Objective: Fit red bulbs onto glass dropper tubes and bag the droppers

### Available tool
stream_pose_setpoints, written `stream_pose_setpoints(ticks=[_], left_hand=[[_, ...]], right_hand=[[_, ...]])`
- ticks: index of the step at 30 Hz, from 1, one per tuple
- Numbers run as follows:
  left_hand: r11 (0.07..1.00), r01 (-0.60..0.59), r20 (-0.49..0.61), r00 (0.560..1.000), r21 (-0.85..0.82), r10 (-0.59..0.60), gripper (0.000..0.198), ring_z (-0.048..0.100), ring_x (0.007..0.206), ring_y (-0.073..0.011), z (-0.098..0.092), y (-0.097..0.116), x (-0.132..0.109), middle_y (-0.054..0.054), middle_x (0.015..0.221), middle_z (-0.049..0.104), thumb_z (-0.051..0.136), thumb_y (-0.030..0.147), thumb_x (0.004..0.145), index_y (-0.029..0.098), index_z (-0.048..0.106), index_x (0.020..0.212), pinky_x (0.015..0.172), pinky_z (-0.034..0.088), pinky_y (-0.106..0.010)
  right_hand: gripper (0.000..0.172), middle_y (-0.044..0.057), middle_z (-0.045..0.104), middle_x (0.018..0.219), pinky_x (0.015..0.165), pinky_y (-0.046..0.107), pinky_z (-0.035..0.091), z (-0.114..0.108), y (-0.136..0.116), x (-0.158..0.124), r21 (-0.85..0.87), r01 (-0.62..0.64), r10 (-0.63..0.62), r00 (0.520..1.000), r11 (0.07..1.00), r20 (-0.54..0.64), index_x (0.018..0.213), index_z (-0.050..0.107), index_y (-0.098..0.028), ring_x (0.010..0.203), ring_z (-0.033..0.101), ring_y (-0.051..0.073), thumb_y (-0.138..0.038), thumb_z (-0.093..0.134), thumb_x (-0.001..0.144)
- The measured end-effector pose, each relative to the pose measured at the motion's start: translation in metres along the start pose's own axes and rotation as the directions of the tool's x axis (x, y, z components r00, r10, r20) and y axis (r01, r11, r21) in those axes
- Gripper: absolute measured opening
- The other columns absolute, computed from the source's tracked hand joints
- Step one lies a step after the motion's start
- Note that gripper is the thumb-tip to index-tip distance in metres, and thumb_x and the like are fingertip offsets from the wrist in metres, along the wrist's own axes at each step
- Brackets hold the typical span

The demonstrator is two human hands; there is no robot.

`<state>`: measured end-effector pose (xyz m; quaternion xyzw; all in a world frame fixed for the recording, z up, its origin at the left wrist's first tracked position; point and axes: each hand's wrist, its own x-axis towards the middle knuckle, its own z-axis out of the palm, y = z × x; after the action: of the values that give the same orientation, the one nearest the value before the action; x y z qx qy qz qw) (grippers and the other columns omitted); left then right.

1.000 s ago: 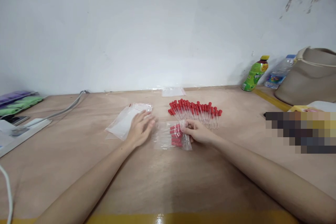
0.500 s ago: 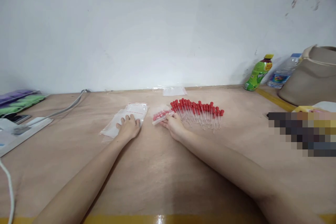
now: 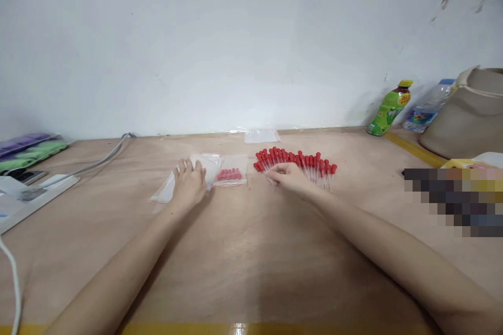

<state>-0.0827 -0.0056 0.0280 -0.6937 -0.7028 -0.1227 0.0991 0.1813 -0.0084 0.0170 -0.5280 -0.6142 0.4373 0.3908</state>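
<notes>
My left hand [image 3: 189, 183] rests on flat clear plastic bags [image 3: 210, 165], its fingers apart and bent over them. Just right of these bags lies a clear zip bag [image 3: 239, 165] with several red-topped pieces inside. My right hand [image 3: 288, 175] has its thumb and fingers pinched on a clear stem at the left end of a row of red-topped droppers [image 3: 314, 162]. The palm hides part of the row, whose red bulbs point toward the wall.
Near the wall lies another flat bag [image 3: 261, 136]. A green bottle [image 3: 387, 110], a water bottle [image 3: 426, 110] and a beige bin [image 3: 463, 115] stand at right. At left are a power strip [image 3: 58, 193], a cable and purple and green packs [image 3: 35, 154].
My right hand has let go of the filled bag, which now lies flat beside the other bags, and has moved right to the droppers. My left hand has shifted slightly left.
</notes>
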Motion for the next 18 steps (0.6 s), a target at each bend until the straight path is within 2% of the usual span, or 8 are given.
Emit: stream_pose_setpoints(ticks=[2,4,5,8,10,14,16,18], left_hand=[[0.971,-0.235,-0.107,0.968,-0.049,0.229,0.044,0.011,0.13,-0.0339,-0.004,0.015,-0.012,-0.021,0.136,0.028,0.022,0.027,0.089,0.005,0.038,0.123,0.1,0.017,-0.054],[0.871,-0.464,-0.068,0.886,-0.161,0.459,0.046,0.01,0.131,-0.0292,-0.005,0.034,-0.029,-0.016,0.139,0.026,0.021,0.03,0.09,0.007,0.034,0.128,0.104,0.015,-0.05],[0.813,-0.539,-0.027,0.837,-0.22,0.547,0.047,0.011,0.131,-0.0274,-0.004,0.044,-0.039,-0.014,0.14,0.024,0.021,0.032,0.091,0.009,0.031,0.13,0.105,0.014,-0.048],[0.665,-0.656,0.08,0.688,-0.356,0.721,0.05,0.01,0.131,-0.0247,-0.001,0.068,-0.068,-0.01,0.141,0.021,0.024,0.038,0.091,0.015,0.023,0.135,0.107,0.014,-0.045],[0.626,-0.664,0.13,0.636,-0.41,0.76,0.057,0.01,0.131,-0.0257,0.001,0.076,-0.08,-0.01,0.142,0.017,0.03,0.045,0.088,0.018,0.019,0.136,0.106,0.014,-0.045],[0.61,-0.645,0.115,0.638,-0.46,0.761,0.058,0.012,0.131,-0.0268,0.003,0.079,-0.085,-0.01,0.142,0.016,0.036,0.048,0.085,0.022,0.021,0.136,0.105,0.015,-0.048],[0.597,-0.648,0.096,0.635,-0.474,0.766,0.056,0.012,0.131,-0.0276,0.004,0.077,-0.083,-0.009,0.143,0.015,0.037,0.047,0.085,0.024,0.025,0.134,0.105,0.015,-0.049],[0.586,-0.654,0.081,0.632,-0.478,0.771,0.052,0.013,0.13,-0.0284,0.004,0.076,-0.082,-0.008,0.143,0.013,0.038,0.047,0.085,0.026,0.03,0.133,0.104,0.016,-0.05]], right_hand=[[0.017,0.0,0.057,0.056,0.05,0.023,0.039,-0.02,0.004,0.006,-0.237,0.103,-0.151,0.969,0.966,-0.195,0.068,0.061,-0.018,0.051,0.051,0.011,-0.034,0.057,0.07],[0.017,0.0,0.059,0.058,0.053,0.024,0.038,-0.035,0.007,0.016,-0.424,0.082,-0.228,0.924,0.902,-0.307,0.071,0.064,-0.019,0.056,0.053,0.013,-0.034,0.055,0.071],[0.017,0.0,0.06,0.061,0.054,0.025,0.038,-0.039,0.008,0.022,-0.488,0.057,-0.246,0.911,0.871,-0.332,0.073,0.065,-0.02,0.058,0.053,0.014,-0.033,0.054,0.071],[0.019,0.002,0.062,0.072,0.062,0.028,0.04,-0.044,0.011,0.04,-0.61,0.053,-0.29,0.91,0.79,-0.296,0.08,0.067,-0.021,0.069,0.055,0.017,-0.031,0.052,0.073],[0.022,0.005,0.061,0.084,0.071,0.03,0.04,-0.04,0.013,0.053,-0.667,0.12,-0.359,0.904,0.736,-0.233,0.087,0.067,-0.021,0.08,0.054,0.019,-0.028,0.05,0.076],[0.029,0.01,0.052,0.106,0.086,0.038,0.032,-0.031,0.014,0.075,-0.757,0.191,-0.449,0.881,0.625,-0.149,0.1,0.064,-0.02,0.102,0.042,0.024,-0.027,0.043,0.082],[0.029,0.01,0.05,0.111,0.087,0.044,0.029,-0.029,0.013,0.083,-0.787,0.179,-0.424,0.899,0.59,-0.114,0.099,0.064,-0.023,0.106,0.038,0.028,-0.031,0.042,0.083],[0.027,0.01,0.051,0.111,0.087,0.048,0.026,-0.028,0.011,0.088,-0.776,0.175,-0.373,0.924,0.606,-0.083,0.094,0.066,-0.024,0.107,0.035,0.03,-0.035,0.045,0.081]])
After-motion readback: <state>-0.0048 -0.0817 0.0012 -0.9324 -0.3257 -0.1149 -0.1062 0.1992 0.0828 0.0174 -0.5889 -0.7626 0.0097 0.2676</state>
